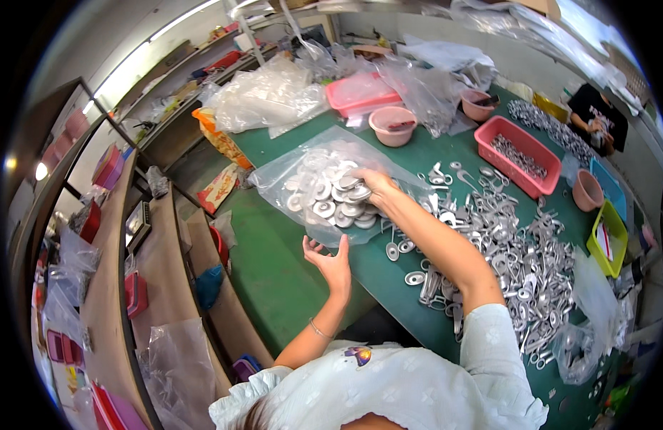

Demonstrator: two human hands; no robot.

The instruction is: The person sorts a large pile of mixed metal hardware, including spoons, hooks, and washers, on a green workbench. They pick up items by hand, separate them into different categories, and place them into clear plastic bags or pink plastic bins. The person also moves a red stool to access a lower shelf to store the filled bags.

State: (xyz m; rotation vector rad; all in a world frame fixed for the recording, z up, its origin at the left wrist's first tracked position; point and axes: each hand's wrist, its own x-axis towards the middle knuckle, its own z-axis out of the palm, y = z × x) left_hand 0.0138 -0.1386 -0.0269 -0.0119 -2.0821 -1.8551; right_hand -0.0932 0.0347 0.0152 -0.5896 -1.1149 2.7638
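A clear plastic bag [277, 174] lies at the table's left edge, with a heap of round silver metal pieces [324, 208] in it. My right hand [374, 188] is at the right side of the heap, its fingers closed on some of these round pieces; the fingertips are partly hidden. My left hand [330, 266] is just below the bag's near edge, palm up, fingers spread, holding nothing. Right of the bag, a large pile of loose silver metal parts [521, 251] with rings and oval ends spreads over the green table [399, 294].
Behind the bag stand a pink bowl [393, 136] and a pink tray [346, 97]. A pink basket [489, 136] of small metal parts and a lime-green basket [607, 236] stand to the right. Shelves [106, 287] line the left. Another person [596, 118] is at far right.
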